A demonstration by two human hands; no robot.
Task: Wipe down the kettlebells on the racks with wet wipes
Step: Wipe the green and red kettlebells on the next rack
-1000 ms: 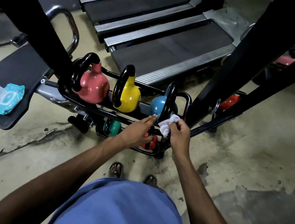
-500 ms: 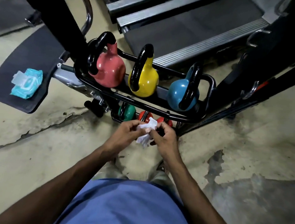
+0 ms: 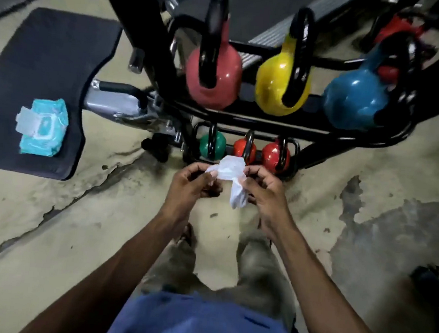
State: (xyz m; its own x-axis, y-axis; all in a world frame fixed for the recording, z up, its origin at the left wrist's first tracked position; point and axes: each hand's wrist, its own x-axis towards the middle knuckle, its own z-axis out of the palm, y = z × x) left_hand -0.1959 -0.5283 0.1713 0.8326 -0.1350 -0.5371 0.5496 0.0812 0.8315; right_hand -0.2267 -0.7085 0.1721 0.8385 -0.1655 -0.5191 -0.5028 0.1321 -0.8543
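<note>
Hands meet in front of the rack, both pinching one white wet wipe (image 3: pixel 230 176): the left hand (image 3: pixel 193 188) clamps its left upper edge between thumb and fingertips, the right hand (image 3: pixel 263 191) grips the right edge the same way, and the two hands stay slightly apart with the wipe stretched between them. The wipe is crumpled, broad at the top and narrowing into a tail that hangs down beside the right palm, so its long axis runs roughly up and down, tail end pointing toward the person. Just beyond the fingertips sits the lower shelf of the black rack (image 3: pixel 269 123), holding a small green kettlebell (image 3: pixel 212 146) ahead of the left hand and two small red kettlebells (image 3: pixel 275 155) ahead of the right, handles upright; the wipe's top edge overlaps the nearer red one in view, though contact cannot be judged. Farther above the hands, the upper shelf carries a pink kettlebell (image 3: pixel 214 79), a yellow kettlebell (image 3: pixel 279 87) and a blue kettlebell (image 3: pixel 355 100), each with its black handle rising away from the person. Well off to the left of the left hand, a teal wipes packet (image 3: pixel 44 127) lies on a dark bench pad (image 3: pixel 45 60), flap open.
</note>
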